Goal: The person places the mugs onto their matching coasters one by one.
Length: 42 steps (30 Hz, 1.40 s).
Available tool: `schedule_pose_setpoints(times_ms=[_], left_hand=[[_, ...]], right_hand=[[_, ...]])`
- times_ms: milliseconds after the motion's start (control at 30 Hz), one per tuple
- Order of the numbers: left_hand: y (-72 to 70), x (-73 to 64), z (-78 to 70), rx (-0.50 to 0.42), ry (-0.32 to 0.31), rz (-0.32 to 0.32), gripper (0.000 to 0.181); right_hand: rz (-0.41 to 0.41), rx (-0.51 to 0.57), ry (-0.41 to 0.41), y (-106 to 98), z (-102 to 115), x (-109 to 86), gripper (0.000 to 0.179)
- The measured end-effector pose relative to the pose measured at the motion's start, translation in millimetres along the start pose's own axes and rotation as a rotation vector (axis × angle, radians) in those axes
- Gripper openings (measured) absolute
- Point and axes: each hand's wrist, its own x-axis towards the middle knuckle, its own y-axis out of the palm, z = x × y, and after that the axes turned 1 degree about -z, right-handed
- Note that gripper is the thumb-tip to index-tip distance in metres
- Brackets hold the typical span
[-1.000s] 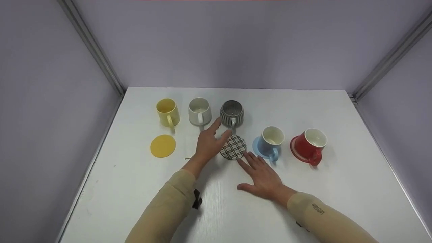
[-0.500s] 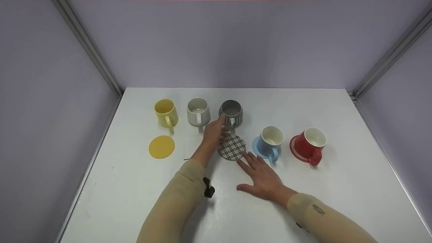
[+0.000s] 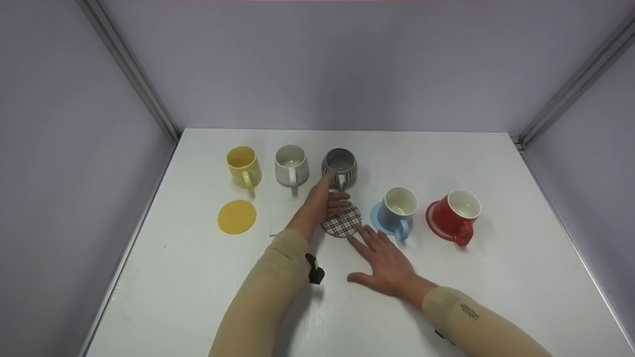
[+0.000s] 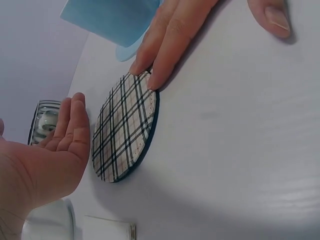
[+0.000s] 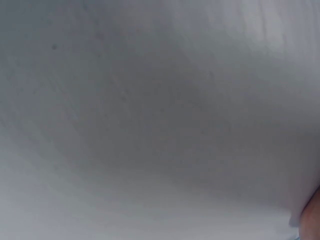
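My left hand (image 3: 318,201) reaches over the plaid round coaster (image 3: 340,227) with its fingers extended, close to the grey striped mug (image 3: 350,172) and its handle. Whether it touches that mug is unclear; in the left wrist view the hand (image 4: 55,160) hides part of it. Flat on the table, my right hand (image 3: 389,265) has its fingers spread, and two fingertips rest at the coaster's near edge (image 4: 127,125). To its right a light blue mug (image 3: 397,210) stands on a blue coaster (image 3: 377,218).
A red mug (image 3: 449,218) sits on a red coaster (image 3: 432,230) at the right. Farther back on the left are a yellow mug (image 3: 250,173) and a white mug (image 3: 285,173). A yellow coaster (image 3: 237,216) and a white square coaster (image 3: 280,218) lie before them.
My left hand has moved forward and right, toward the grey striped mug's handle, and turned so its fingers point right over the plaid coaster. The right hand has stayed in place.
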Motion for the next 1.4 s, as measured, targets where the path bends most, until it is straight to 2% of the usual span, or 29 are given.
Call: schedule_pose_setpoints(times_ms=[400,833,1067,1400], left_hand=[[7.2,13.9,7.1,-0.042,-0.018,-0.019,0.076],[12.6,17.4,8.6,-0.008,-0.001,-0.065,0.063],[13.0,20.3,9.8,-0.011,-0.011,-0.064,0.054],[11.5,21.7,12.1,-0.032,0.012,-0.054,0.051]], right_hand=[[-0.024,0.015,-0.014,2.3,-1.9,-0.5,0.096],[0.028,0.022,0.016,0.0,-2.2,-0.6,0.096],[0.012,0.021,0.005,-1.4,-2.6,-1.9,0.096],[-0.032,0.013,-0.025,0.1,-2.1,-1.1,0.094]])
